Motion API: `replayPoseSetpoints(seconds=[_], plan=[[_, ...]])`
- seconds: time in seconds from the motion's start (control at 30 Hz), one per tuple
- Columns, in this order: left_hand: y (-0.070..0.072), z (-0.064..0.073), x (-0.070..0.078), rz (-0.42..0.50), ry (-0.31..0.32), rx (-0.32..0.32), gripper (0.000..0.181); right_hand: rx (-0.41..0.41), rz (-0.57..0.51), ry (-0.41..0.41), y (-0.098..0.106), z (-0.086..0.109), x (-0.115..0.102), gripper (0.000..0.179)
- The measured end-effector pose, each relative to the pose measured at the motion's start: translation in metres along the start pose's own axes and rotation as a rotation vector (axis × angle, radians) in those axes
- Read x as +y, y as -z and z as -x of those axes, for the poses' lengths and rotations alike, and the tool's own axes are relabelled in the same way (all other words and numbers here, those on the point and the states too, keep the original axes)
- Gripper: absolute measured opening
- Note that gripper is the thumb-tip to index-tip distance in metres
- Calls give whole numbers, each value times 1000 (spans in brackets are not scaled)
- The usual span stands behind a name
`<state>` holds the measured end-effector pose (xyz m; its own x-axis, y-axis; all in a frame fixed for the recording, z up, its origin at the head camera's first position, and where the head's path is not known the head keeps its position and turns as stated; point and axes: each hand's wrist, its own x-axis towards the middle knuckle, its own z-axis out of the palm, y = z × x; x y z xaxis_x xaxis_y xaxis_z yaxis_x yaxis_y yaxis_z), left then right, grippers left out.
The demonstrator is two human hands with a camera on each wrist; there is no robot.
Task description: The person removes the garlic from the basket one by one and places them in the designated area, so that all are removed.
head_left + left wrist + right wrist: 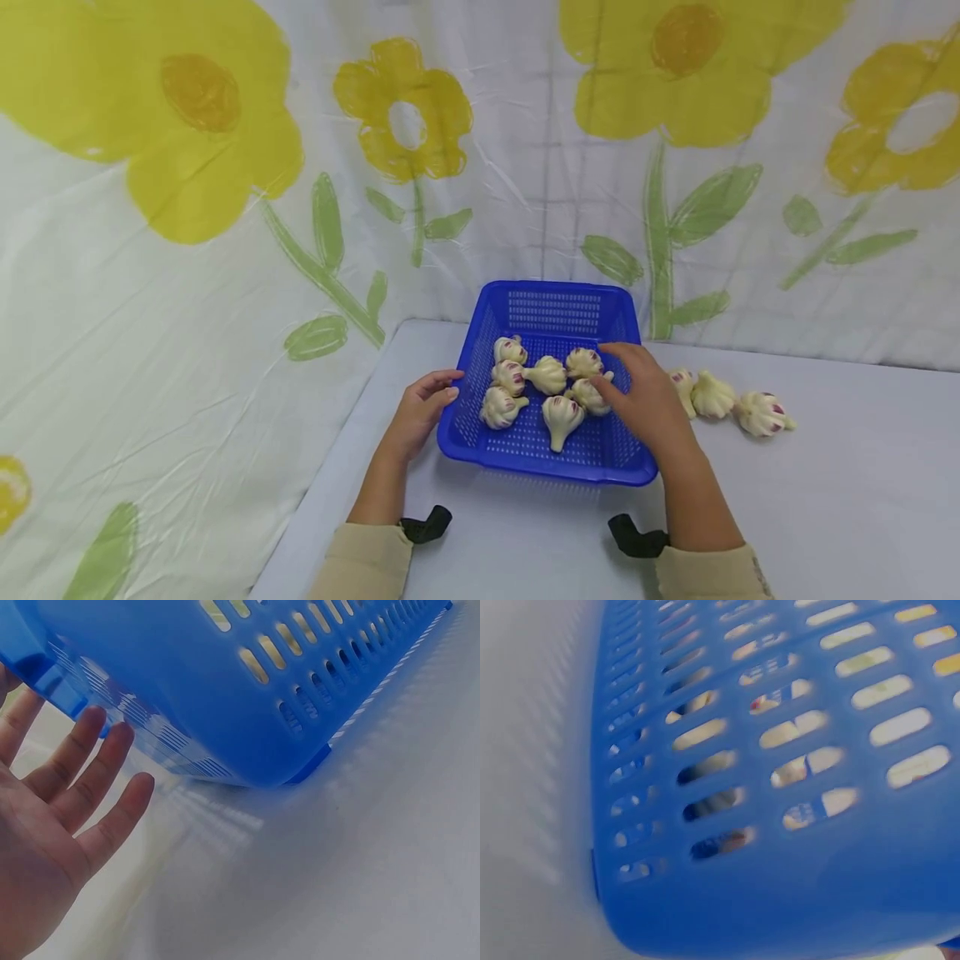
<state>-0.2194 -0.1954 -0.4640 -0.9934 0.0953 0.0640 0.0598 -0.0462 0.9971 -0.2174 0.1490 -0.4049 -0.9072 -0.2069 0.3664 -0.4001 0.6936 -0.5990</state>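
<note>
A blue plastic basket (551, 471) with slotted walls holds several garlic bulbs (547, 376), cream with purple streaks. At its left rim is my left hand (415, 414), fingers nearly straight. In the left wrist view the left hand (67, 802) has its fingers spread beside the basket wall (187, 682), fingertips at or near the rim. My right hand (647, 400) reaches over the right wall, thumb and forefinger apart near two bulbs (591, 394); its other fingers are hidden. The right wrist view shows only the basket wall (795, 877), with bulbs partly visible through the slots.
Three more garlic bulbs (762, 414) lie on the white table (847, 492) to the right of the basket, one partly behind the right hand. A white curtain (495, 200) with yellow flowers hangs behind and to the left of the table.
</note>
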Motion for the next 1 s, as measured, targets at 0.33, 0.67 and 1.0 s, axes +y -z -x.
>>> replayPoseSetpoints(seconds=[0.33,0.67,1.0], plan=[[-6,1,-1,16,1,-11,40,-221,42,-31,2,1,-7,61],[-3,-1,3,-17,-2,9,37,-357,294,12,-10,-15,-15,73],[-1,-1,1,-11,2,3,39,-532,454,55,-22,-23,-19,68]])
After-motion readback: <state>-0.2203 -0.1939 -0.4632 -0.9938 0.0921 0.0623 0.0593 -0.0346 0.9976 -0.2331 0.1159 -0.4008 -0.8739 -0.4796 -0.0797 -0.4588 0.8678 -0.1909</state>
